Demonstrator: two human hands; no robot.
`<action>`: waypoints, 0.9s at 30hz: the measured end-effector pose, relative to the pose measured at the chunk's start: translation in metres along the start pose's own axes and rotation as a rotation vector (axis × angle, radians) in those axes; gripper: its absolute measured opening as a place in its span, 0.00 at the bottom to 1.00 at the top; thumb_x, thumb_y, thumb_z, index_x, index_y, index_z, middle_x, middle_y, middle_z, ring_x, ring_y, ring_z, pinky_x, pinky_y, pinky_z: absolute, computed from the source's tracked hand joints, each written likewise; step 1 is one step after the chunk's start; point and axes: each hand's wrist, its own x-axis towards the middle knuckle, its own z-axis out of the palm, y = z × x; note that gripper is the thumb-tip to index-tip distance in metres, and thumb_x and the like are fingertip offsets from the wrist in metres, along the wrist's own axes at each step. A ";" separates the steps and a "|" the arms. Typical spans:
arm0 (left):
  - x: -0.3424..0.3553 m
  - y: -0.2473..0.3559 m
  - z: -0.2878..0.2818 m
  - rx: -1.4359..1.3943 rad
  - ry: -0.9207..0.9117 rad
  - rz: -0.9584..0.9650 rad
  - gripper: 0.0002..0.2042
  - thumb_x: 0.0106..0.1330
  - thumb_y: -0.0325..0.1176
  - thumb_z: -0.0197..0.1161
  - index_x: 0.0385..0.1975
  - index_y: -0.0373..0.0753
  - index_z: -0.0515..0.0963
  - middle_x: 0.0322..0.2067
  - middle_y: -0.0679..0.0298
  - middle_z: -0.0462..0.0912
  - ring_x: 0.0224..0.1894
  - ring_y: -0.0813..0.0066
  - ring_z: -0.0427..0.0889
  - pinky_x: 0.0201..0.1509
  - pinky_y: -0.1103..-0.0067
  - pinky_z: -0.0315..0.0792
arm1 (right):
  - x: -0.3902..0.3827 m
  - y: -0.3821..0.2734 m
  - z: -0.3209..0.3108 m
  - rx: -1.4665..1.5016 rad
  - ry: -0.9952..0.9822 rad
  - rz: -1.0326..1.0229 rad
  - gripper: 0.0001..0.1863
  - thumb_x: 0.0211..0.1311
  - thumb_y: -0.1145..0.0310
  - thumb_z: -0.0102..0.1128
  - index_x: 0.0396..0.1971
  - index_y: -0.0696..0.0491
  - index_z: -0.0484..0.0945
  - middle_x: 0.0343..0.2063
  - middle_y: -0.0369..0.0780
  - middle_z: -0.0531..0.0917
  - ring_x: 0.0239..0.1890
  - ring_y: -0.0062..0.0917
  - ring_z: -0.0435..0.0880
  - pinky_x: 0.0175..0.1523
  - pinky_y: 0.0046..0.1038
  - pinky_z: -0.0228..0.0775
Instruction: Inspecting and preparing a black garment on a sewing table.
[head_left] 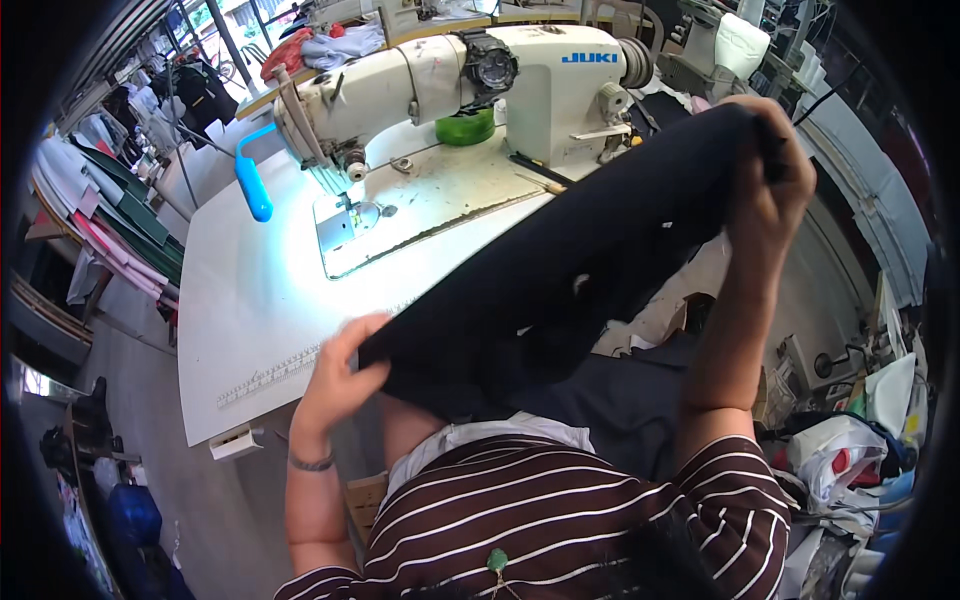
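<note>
A piece of black fabric (560,270) is stretched slantwise between my two hands, above my lap and the table's front edge. My left hand (345,375) pinches its lower left end, near the ruler strip. Higher up on the right, my right hand (775,165) grips the other end, fingers wrapped round the cloth. Small light spots show on the fabric's lower part. Behind it stands a white sewing machine (560,85), with its needle area (350,210) lit brightly. More dark cloth (630,410) lies across my lap.
The white sewing table (240,340) carries a ruler strip (265,380) along its front. A blue handle (253,190) hangs left of the machine head. A green round dish (465,128) sits under the machine arm. Stacked fabric pieces (100,220) stand left; bags (835,455) pile up right.
</note>
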 end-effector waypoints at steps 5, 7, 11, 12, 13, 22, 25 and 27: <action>-0.058 0.026 -0.090 -0.493 -0.185 -0.122 0.20 0.46 0.25 0.67 0.42 0.35 0.71 0.40 0.64 0.77 0.44 0.76 0.75 0.49 0.80 0.67 | 0.012 0.015 -0.041 -0.288 0.061 -0.039 0.08 0.57 0.78 0.57 0.37 0.61 0.77 0.30 0.34 0.81 0.33 0.12 0.76 0.41 0.16 0.68; -0.056 0.064 -0.148 -0.169 0.064 -0.148 0.18 0.46 0.31 0.69 0.37 0.35 0.72 0.35 0.67 0.76 0.38 0.82 0.74 0.43 0.85 0.66 | 0.021 0.029 -0.039 -0.210 -0.039 -0.040 0.09 0.57 0.79 0.55 0.38 0.61 0.77 0.31 0.37 0.82 0.33 0.14 0.77 0.41 0.17 0.69; 0.001 0.035 -0.220 0.608 0.442 -0.016 0.05 0.61 0.27 0.55 0.34 0.33 0.72 0.28 0.69 0.72 0.31 0.85 0.68 0.37 0.85 0.64 | -0.002 0.067 0.037 -0.417 -0.589 0.110 0.09 0.56 0.74 0.56 0.35 0.61 0.73 0.24 0.42 0.76 0.27 0.15 0.70 0.34 0.23 0.66; 0.015 0.013 -0.227 0.799 0.540 0.094 0.07 0.62 0.29 0.55 0.34 0.32 0.73 0.30 0.66 0.75 0.33 0.83 0.70 0.39 0.84 0.65 | -0.014 0.063 0.057 -0.436 -0.657 0.257 0.08 0.58 0.72 0.56 0.34 0.61 0.73 0.20 0.42 0.74 0.24 0.14 0.66 0.30 0.23 0.64; 0.027 0.001 -0.221 0.857 0.664 0.036 0.09 0.62 0.31 0.56 0.37 0.32 0.72 0.34 0.58 0.78 0.38 0.74 0.75 0.44 0.79 0.67 | -0.032 0.076 0.071 -0.317 -0.647 0.285 0.09 0.58 0.69 0.57 0.32 0.61 0.73 0.17 0.43 0.72 0.23 0.13 0.64 0.28 0.23 0.62; 0.033 -0.047 -0.046 1.038 0.366 -0.207 0.28 0.54 0.37 0.63 0.56 0.42 0.65 0.57 0.55 0.65 0.62 0.53 0.58 0.61 0.54 0.53 | -0.065 0.123 0.122 -0.552 -0.524 0.174 0.09 0.52 0.66 0.59 0.26 0.54 0.72 0.18 0.48 0.74 0.26 0.46 0.74 0.27 0.38 0.64; 0.017 -0.044 -0.057 0.996 0.420 -0.402 0.40 0.46 0.42 0.69 0.62 0.49 0.58 0.63 0.56 0.56 0.66 0.50 0.49 0.65 0.50 0.42 | -0.058 0.115 0.112 -0.569 -0.531 0.149 0.09 0.53 0.67 0.59 0.27 0.56 0.73 0.18 0.49 0.74 0.23 0.42 0.76 0.29 0.34 0.66; 0.004 -0.062 -0.071 0.944 0.398 -0.435 0.35 0.50 0.31 0.61 0.62 0.48 0.58 0.62 0.56 0.58 0.66 0.51 0.50 0.65 0.54 0.46 | -0.057 0.103 0.103 -0.355 -0.582 0.340 0.10 0.52 0.68 0.60 0.31 0.57 0.75 0.19 0.47 0.75 0.22 0.36 0.76 0.30 0.30 0.67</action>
